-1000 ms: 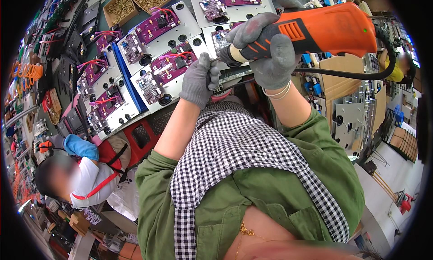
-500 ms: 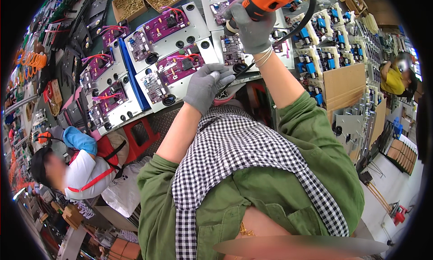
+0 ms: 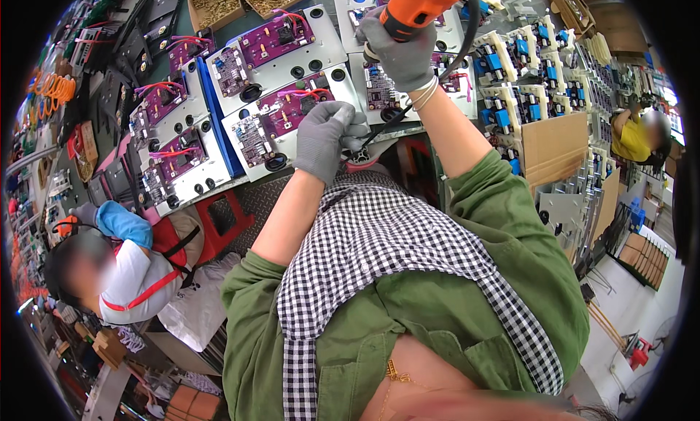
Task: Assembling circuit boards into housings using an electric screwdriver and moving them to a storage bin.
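Note:
My right hand [image 3: 402,55], in a grey glove, is closed round an orange electric screwdriver [image 3: 421,11] with a black cable. The tool is held over a metal plate [image 3: 372,116] that carries a small circuit board [image 3: 381,85]; its tip is hidden behind the hand. My gloved left hand [image 3: 324,138] is closed, with thumb and fingers drawn together. Whatever it holds, if anything, cannot be made out. It is beside a purple circuit board [image 3: 288,114] with red and pink wires, mounted on another metal plate [image 3: 255,167].
Further plates with purple boards [image 3: 169,103] lie to the left, by a blue strip [image 3: 219,129]. Small brass-coloured parts fill a cardboard box [image 3: 216,5] at the back. White-and-blue assemblies [image 3: 503,111] and a cardboard sheet [image 3: 554,149] are on the right. A co-worker [image 3: 127,275] sits at left.
The screwdriver and my right hand have shifted slightly left. My left hand stays almost in place, its fingers a little changed. The co-worker at left has moved their head and arm.

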### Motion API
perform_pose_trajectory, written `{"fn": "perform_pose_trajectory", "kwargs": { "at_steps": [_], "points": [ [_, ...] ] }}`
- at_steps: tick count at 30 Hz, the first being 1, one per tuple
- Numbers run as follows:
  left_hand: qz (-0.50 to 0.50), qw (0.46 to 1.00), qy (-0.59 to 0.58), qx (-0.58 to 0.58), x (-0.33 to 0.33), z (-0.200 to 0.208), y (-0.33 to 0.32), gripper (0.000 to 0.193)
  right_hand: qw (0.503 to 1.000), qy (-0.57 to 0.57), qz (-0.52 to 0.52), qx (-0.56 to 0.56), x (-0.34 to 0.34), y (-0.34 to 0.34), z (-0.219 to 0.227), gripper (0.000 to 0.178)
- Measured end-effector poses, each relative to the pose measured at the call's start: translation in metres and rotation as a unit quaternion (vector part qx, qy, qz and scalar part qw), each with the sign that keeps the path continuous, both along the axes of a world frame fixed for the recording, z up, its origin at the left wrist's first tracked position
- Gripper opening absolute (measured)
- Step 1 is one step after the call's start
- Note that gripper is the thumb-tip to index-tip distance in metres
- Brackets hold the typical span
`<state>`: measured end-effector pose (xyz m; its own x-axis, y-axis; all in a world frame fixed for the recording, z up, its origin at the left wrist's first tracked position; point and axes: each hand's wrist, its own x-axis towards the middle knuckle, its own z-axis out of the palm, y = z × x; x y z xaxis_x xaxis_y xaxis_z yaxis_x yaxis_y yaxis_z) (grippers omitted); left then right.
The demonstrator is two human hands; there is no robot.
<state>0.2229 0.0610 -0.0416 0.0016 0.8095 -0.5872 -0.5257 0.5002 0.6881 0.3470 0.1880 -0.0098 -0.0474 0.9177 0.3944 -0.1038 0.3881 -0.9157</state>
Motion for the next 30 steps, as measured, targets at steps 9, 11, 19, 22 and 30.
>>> {"fn": "perform_pose_trajectory", "kwargs": {
  "at_steps": [9, 11, 19, 22, 30],
  "points": [
    [0.029, 0.999, -0.008, 0.032, 0.007, 0.022, 0.015, 0.023, 0.974, 0.175, 0.134, 0.06, 0.028, -0.023, 0.067, 0.027],
    [0.033, 0.999, -0.008, 0.024, 0.012, 0.03, 0.019, 0.032, 0.963, 0.168, 0.203, 0.05, 0.045, -0.023, 0.07, 0.044],
    [0.041, 0.988, -0.148, 0.022, 0.026, 0.034, 0.025, 0.045, 0.969, 0.185, 0.164, 0.024, 0.062, -0.038, 0.088, 0.045],
    [0.019, 0.986, -0.165, 0.032, 0.027, 0.033, 0.028, 0.044, 0.97, 0.185, 0.155, 0.042, 0.066, -0.035, 0.085, 0.045],
    [0.036, 0.99, -0.133, 0.03, 0.047, 0.035, 0.038, 0.038, 0.971, 0.209, 0.11, 0.039, 0.081, -0.033, 0.101, 0.035]
  ]
}}
